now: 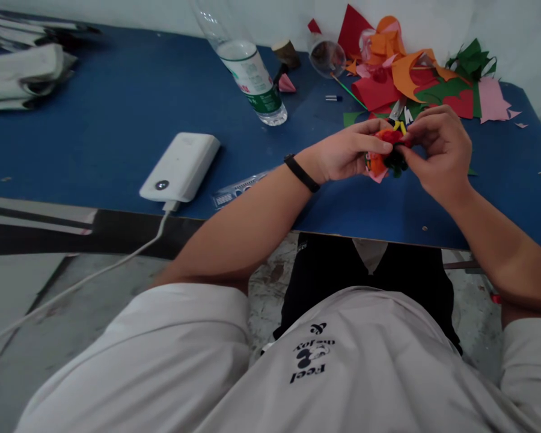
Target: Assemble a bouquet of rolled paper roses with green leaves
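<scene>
A small bunch of paper flowers (377, 163), in orange, red, pink and dark green, is held over the table near its front edge. My left hand (349, 150) grips the bunch from the left, thumb across its top. From the right, my right hand (444, 150) pinches the red and dark green part with thumb and fingers. My fingers hide much of the bunch. Just behind it lie scissors with yellow-and-blue handles (402, 126), partly covered by my hands. Scraps of coloured paper (448, 90) are heaped beyond them.
A plastic water bottle (256, 78) stands behind my left forearm, near a clear cup (327, 57). On the left, a white power bank (180, 167) has a cable (112, 267) hanging over the table edge. A flat clear packet (238, 189) lies by my forearm.
</scene>
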Demonstrator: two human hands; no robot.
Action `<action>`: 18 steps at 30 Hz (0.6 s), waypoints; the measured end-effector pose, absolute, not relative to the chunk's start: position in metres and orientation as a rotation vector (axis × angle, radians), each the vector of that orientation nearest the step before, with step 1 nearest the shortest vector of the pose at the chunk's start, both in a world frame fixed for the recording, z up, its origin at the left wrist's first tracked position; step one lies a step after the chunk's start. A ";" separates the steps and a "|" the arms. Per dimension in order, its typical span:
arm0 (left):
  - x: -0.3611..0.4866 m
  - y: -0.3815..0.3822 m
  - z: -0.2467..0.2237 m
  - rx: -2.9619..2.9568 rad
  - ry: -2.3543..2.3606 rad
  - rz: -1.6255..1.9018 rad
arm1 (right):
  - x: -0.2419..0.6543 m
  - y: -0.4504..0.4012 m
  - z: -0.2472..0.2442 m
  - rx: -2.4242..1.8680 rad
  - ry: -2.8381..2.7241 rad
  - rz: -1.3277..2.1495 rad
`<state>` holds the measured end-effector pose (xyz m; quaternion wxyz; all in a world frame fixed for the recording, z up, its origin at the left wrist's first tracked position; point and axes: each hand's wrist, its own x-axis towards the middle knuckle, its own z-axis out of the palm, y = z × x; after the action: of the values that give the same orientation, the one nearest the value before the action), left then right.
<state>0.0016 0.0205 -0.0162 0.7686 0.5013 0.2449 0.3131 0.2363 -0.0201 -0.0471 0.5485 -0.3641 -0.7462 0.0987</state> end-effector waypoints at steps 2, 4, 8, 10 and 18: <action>0.002 0.020 -0.016 1.085 0.523 0.669 | 0.235 -0.014 -0.055 -0.876 -1.748 0.245; 0.002 0.019 -0.016 1.088 0.532 0.673 | 0.234 -0.011 -0.057 -0.912 -1.754 0.252; 0.005 0.017 -0.016 1.114 0.578 0.697 | 0.231 -0.018 -0.048 -0.842 -1.789 0.262; 0.006 0.015 -0.014 1.137 0.611 0.689 | 0.231 -0.025 -0.040 -0.790 -1.813 0.266; 0.005 0.007 0.001 1.330 0.620 0.763 | 0.230 -0.045 -0.020 -0.985 -1.887 0.282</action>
<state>0.0046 0.0073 0.0013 0.6772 0.5918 0.2757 0.3393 0.2301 -0.0451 -0.0196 0.4768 -0.4033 -0.7725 0.1153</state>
